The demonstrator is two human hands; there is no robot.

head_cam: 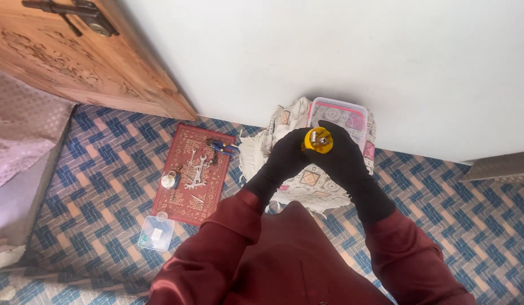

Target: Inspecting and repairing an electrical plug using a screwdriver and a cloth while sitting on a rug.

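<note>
Both gloved hands clamped on a small yellow round plastic part w/ metal centre (318, 139).
Left hand (288, 152) steadies, right hand (342, 153) grips; judged mid-fitting, next needs firm twist w/o slipping.

My left hand (287, 152) and right hand (342, 155), both black-gloved, are cupped together at frame centre, with maroon-sleeved forearms rising from the bottom edge.

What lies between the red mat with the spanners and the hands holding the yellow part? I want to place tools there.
In the head view, fringed patterned cloth and a strip of carpet.
</note>
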